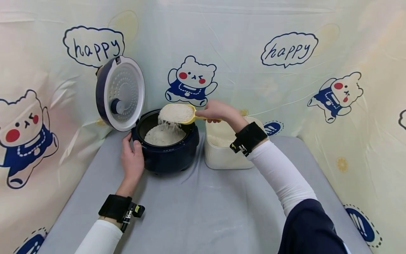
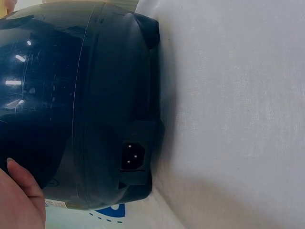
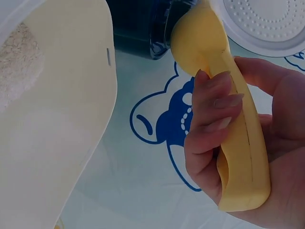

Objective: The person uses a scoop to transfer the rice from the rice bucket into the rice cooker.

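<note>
**Rice tipping from a yellow scoop into the open cooker**

Nearest the camera, two white sleeves with black wrist straps reach forward over a grey table (image 1: 196, 211). The left hand (image 1: 131, 160) rests against the left side of the dark blue rice cooker (image 1: 168, 151), fingers laid fairly straight along its wall; the left wrist view shows only a fingertip at the picture's edge, so how firmly it presses is hard to judge. That view also shows the cooker's power socket (image 2: 132, 156) low on its body, just above the table.

The cooker stands near the middle of the table, its pot already partly filled with white rice (image 1: 164, 134). Directly above the pot's rim, the right hand (image 1: 219, 111) grips the handle of a yellow scoop (image 1: 182, 114), fingers curled round it and thumb behind. The scoop is heaped and tilted, and grains are falling from its edge into the pot.

Just to the right of the cooker sits a white container (image 1: 222, 155) holding more rice, under the right wrist.

Behind the pot, the cooker's lid (image 1: 122, 93) stands open and upright, its pale inner face turned towards the camera. A cartoon bear curtain (image 1: 285, 88) printed with "happy" closes off the back and sides.
</note>
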A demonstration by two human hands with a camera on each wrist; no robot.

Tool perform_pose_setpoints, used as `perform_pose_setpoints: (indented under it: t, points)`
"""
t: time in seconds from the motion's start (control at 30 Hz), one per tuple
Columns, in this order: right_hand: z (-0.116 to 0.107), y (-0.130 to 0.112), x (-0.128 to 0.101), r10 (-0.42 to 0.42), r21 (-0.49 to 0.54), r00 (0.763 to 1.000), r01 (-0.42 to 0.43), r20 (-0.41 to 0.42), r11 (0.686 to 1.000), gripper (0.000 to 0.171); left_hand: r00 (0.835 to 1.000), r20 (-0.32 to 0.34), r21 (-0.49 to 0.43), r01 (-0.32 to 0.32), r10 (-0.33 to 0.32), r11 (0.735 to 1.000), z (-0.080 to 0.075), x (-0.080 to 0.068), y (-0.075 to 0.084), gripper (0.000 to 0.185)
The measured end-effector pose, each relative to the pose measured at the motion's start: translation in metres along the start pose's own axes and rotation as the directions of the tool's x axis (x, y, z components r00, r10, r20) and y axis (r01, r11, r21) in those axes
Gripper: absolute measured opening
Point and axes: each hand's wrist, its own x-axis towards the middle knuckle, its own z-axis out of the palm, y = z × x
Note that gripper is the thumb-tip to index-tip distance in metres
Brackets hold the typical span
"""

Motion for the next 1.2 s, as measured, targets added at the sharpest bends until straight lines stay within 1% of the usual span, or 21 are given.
perform_pose_setpoints:
  t: [0.27, 0.57, 0.7, 0.87, 0.97, 1.2]
  points:
    - [0.002, -0.006, 0.002, -0.035, -0.048, 0.999, 0.035, -0.001, 0.998, 0.053, 1.0, 0.009, -0.005, 0.006, -0.006, 1.0, -0.001, -0.001, 0.001, 0.051]
    - [0.004, -0.014, 0.003, -0.019, -0.114, 0.999, 0.015, -0.026, 0.993, 0.052, 1.0, 0.002, 0.007, 0.022, -0.022, 1.0, -0.001, -0.002, 0.001, 0.051]
    - [0.004, -0.016, 0.001, -0.016, -0.124, 0.999, 0.011, -0.04, 0.992, 0.054, 1.0, 0.002, 0.01, 0.02, -0.02, 1.0, -0.001, -0.001, 0.001, 0.051]
    - [0.006, -0.016, 0.0, -0.05, -0.132, 0.997, 0.041, -0.064, 0.99, 0.054, 1.0, -0.006, 0.005, 0.009, -0.009, 1.0, 0.0, -0.001, 0.001, 0.052]
    - [0.007, -0.016, 0.0, -0.056, -0.138, 0.996, 0.045, -0.075, 0.989, 0.054, 1.0, -0.008, 0.007, 0.007, -0.007, 1.0, 0.0, -0.001, 0.0, 0.052]
    - [0.008, -0.014, 0.004, -0.06, -0.149, 0.993, 0.044, -0.1, 0.988, 0.049, 1.0, -0.015, 0.013, 0.006, -0.006, 1.0, 0.0, -0.001, -0.001, 0.051]
